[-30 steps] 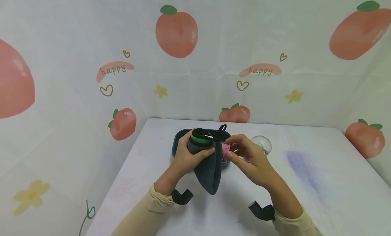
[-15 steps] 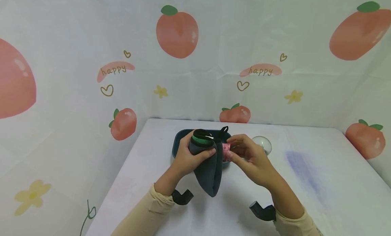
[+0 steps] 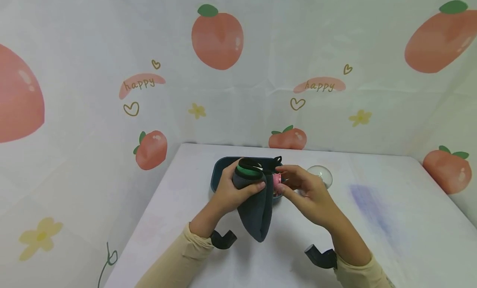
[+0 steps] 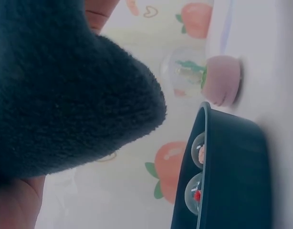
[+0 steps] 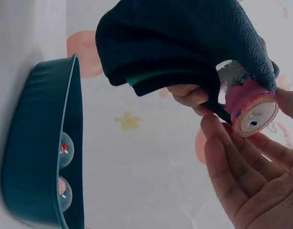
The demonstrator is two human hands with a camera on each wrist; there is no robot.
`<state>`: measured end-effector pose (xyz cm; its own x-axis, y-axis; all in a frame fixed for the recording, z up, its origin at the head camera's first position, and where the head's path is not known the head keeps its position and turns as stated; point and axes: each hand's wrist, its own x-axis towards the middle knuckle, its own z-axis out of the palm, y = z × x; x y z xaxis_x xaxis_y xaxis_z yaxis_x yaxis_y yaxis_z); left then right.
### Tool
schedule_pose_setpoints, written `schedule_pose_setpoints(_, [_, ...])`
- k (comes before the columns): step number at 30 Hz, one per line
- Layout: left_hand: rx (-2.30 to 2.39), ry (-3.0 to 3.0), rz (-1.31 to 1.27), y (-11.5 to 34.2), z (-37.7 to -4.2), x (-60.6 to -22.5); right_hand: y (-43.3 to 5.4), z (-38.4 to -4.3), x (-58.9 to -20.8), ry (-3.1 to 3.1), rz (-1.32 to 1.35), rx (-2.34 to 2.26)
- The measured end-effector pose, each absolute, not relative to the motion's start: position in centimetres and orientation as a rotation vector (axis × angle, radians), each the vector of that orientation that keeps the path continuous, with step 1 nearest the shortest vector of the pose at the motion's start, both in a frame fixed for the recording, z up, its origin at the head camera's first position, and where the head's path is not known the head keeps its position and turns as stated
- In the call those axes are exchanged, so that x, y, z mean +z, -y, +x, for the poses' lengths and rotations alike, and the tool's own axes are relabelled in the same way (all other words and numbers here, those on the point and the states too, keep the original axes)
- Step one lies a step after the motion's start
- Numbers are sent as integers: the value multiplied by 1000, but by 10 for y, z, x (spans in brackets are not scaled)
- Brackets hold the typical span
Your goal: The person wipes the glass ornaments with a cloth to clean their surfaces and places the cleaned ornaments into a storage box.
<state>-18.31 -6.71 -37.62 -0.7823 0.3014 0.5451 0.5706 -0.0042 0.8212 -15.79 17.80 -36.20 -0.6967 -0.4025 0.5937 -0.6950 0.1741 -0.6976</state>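
In the head view my left hand [image 3: 232, 192] grips a dark grey-teal cloth [image 3: 257, 217] with black edging, a green patch and a hanging loop. The cloth is folded over a small snow globe, and its tip hangs down. My right hand [image 3: 307, 197] pinches the pink base of this snow globe [image 3: 277, 180] at the cloth's right side. From the right wrist view, the snow globe [image 5: 251, 112] lies tilted, its pale underside showing and its clear dome partly covered by the cloth. The thumb and fingertips of the right hand touch the base's rim.
Behind the hands stands a dark teal tray [image 3: 214, 176]. Inside it are clear globes [image 4: 193, 193], seen in both wrist views. Another snow globe [image 4: 222, 81] with a pink base stands on the white table [image 3: 160, 221] to the tray's right. A printed curtain [image 3: 261, 105] hangs behind.
Both hands, the cloth and the snow globe shift slightly right. The cloth's loop tips rightward and lower, and the visible part of the pink base changes as it turns between my fingers.
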Motion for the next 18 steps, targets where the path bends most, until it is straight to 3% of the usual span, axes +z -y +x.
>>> schedule_pose_setpoints(11, [-1854, 2045, -888, 67, -183, -376, -177, -160, -360, 2057, 1198, 1536])
schedule_pose_setpoints(18, [-1870, 2045, -906, 66, -181, -376, -180, -158, -361, 2162, 1074, 1483])
